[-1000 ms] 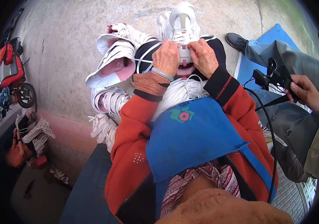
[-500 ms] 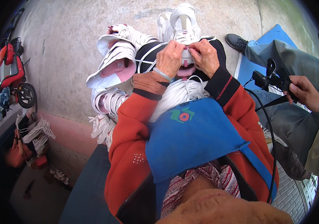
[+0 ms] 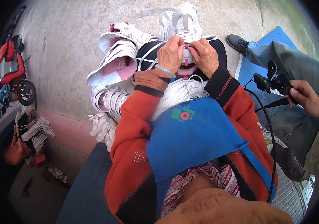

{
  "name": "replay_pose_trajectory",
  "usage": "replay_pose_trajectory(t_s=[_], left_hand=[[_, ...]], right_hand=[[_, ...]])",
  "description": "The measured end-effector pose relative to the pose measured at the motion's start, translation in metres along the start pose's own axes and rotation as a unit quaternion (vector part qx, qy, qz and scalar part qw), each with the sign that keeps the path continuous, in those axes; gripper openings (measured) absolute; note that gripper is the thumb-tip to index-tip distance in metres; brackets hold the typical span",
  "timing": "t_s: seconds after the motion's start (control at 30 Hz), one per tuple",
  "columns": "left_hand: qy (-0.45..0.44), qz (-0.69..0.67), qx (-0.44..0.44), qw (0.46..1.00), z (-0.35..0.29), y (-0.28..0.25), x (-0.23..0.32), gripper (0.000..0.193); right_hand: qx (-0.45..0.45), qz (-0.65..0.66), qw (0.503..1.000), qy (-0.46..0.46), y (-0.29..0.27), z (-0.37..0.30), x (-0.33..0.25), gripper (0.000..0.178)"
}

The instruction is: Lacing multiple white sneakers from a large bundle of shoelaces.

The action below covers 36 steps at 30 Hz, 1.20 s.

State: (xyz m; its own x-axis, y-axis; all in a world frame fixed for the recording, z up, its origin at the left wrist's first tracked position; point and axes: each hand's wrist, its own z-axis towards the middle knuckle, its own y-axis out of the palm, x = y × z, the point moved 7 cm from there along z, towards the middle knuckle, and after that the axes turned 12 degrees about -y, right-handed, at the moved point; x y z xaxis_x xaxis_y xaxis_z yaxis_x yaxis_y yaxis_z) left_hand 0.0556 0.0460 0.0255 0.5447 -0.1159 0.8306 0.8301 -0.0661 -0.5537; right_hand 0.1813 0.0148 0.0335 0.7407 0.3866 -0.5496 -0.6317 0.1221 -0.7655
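Now both hands (image 3: 187, 54) on one white shoe (image 3: 183, 22).

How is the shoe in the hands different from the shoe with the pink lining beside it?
The held shoe stands with its toe pointing away, gripped at the tongue by the left hand and right hand. The pink-lined shoe lies tilted, untouched, its opening showing. The held shoe's inside is mostly hidden by the hands. Both are white with pink parts.

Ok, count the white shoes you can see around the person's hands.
3 clearly: one white-and-pink shoe under both hands, one open white shoe left of them, another lower left. The pale pile below may hide more.
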Motion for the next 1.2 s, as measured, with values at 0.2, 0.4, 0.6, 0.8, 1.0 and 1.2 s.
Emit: replay_pose_trajectory(t_s=[0.2,0.4,0.6,0.8,1.0,1.2], left_hand=[[-0.088,-0.067,-0.007,0.994,0.0,0.003,-0.009,0.015],[-0.008,-0.029,0.076,0.997,-0.017,-0.021,0.005,0.018],[-0.417,-0.508,-0.304,0.689,-0.05,0.052,-0.01,0.027],[-0.23,-0.266,-0.384,0.854,-0.071,0.067,0.051,0.017],[0.061,-0.193,-0.456,0.867,-0.113,0.098,0.114,0.016],[0.036,-0.196,-0.293,0.935,-0.08,0.031,0.066,0.015]], right_hand=[[-0.055,-0.065,0.996,-0.015,0.005,0.004,-0.004,0.011],[-0.1,-0.018,0.993,-0.059,-0.019,0.011,-0.009,0.009],[-0.179,0.136,0.97,-0.087,-0.03,0.0,-0.025,0.007],[-0.146,0.43,0.879,0.144,-0.051,-0.002,0.02,0.01],[-0.115,0.442,0.876,0.153,-0.022,-0.004,0.023,0.017],[-0.061,0.329,0.931,0.144,-0.027,0.0,0.028,0.016]])
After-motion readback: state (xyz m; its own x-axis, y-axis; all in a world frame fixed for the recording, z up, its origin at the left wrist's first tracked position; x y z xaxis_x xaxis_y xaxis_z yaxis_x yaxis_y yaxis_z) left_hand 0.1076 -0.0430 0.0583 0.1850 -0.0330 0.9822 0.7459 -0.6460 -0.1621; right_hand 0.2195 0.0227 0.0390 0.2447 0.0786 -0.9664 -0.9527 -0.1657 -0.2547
